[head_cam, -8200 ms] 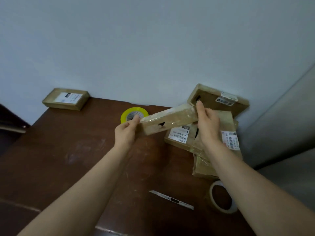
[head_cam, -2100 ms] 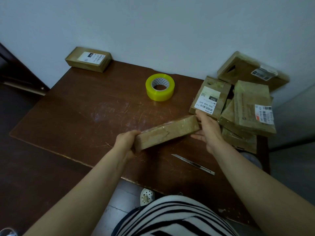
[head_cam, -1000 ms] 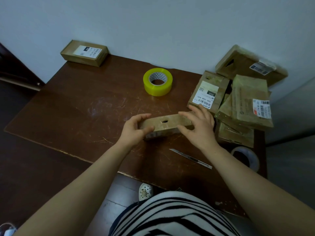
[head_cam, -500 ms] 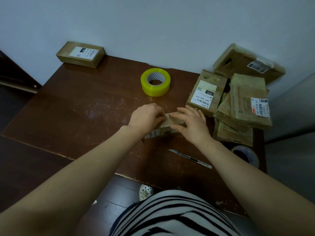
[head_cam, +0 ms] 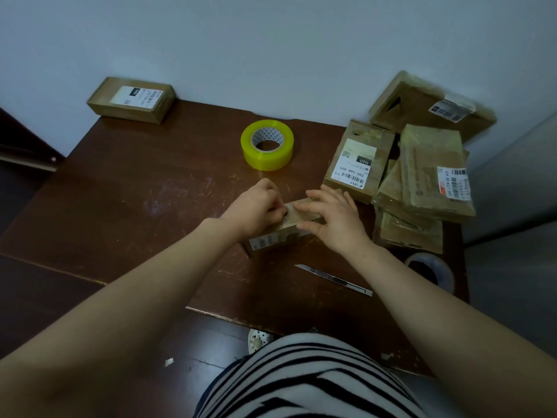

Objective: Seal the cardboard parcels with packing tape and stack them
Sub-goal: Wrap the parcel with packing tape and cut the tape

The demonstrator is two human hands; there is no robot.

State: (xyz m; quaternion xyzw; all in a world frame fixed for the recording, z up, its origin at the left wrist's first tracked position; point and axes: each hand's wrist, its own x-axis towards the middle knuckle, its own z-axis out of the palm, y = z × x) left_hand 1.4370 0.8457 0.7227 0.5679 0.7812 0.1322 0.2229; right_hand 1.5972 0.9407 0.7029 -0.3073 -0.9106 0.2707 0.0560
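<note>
Sealing seems unstarted: left hand (head_cam: 256,206) pinches the mid-tabletop parcel (head_cam: 271,240), right hand (head_cam: 335,220) presses it flat-fingered, tape roll (head_cam: 267,158) untouched.

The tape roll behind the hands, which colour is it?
Yellow: the tape roll shows best in the head view, lying flat.
</note>
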